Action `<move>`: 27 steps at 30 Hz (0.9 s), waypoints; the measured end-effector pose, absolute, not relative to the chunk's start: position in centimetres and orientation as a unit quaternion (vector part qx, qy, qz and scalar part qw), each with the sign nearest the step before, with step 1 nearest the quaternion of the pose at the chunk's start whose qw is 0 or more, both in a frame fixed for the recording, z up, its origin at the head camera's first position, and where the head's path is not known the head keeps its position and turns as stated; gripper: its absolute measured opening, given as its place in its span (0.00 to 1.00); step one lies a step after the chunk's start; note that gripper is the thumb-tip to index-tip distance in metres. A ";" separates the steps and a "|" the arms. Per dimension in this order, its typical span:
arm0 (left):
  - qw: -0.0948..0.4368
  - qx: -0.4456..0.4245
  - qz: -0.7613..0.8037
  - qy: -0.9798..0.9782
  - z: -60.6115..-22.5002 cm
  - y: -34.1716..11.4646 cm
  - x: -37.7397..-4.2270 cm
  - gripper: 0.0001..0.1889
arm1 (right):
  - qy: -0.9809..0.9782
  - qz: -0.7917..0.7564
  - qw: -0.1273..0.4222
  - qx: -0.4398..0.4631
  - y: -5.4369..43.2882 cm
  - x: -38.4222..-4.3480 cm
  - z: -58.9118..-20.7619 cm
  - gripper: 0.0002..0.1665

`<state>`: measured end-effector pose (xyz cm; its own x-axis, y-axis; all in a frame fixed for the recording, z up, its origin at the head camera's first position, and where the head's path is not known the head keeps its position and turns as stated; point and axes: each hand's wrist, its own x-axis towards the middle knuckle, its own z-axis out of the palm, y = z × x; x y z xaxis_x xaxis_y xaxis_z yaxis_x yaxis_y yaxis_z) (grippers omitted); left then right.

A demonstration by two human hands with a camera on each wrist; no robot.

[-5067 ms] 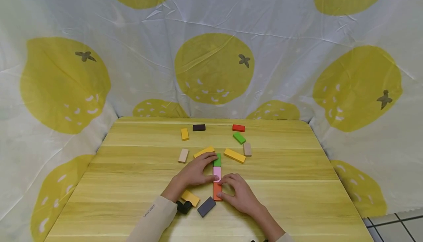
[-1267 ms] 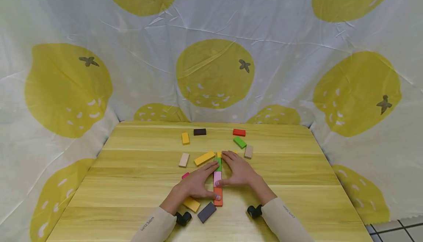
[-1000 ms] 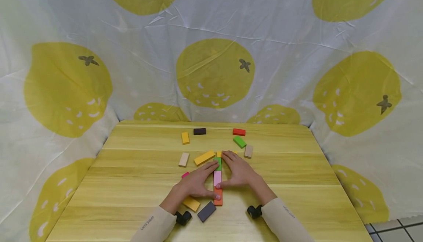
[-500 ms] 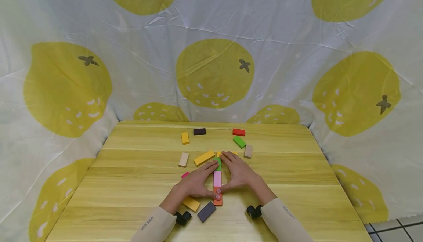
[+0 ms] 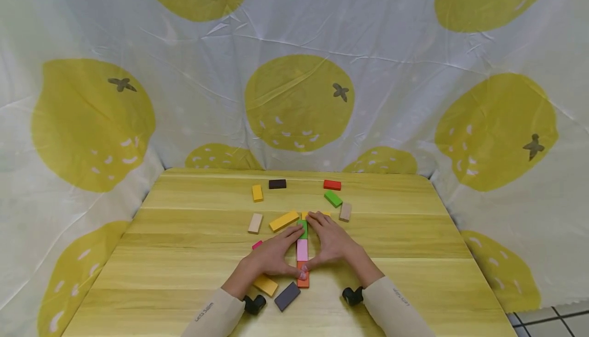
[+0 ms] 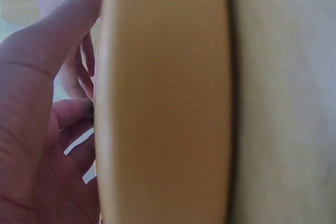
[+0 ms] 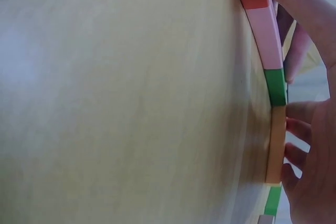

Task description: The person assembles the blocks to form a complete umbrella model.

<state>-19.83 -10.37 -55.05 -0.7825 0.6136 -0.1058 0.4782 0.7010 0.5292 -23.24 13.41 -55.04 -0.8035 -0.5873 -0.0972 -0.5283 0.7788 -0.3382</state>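
In the head view an orange-red block, a pink block and a green block lie end to end in a row. A yellow block lies crosswise at the green block's far end, partly covered by fingers in the head view. My left hand spans the row, its thumb on the orange-red block and fingertips at the green one. My right hand rests its fingertips at the yellow block and its thumb on the orange-red block, beside the left thumb. Both hands' fingers are extended.
Beside the row lie another yellow block and a magenta block. Nearer are an orange-yellow block, large in the left wrist view, and a dark block. Farther back sit black, red and green blocks.
Since the oldest frame, the yellow block right of the row has swung crosswise against the green end. The left thumb went from pink to orange-red; lately the right thumb slid from pink to orange-red.
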 end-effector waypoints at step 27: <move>-0.011 0.160 0.267 0.950 -54.0 -12.3 -23.4 0.33 | 0.940 -0.152 0.107 -0.285 13.3 -23.2 -55.1 0.85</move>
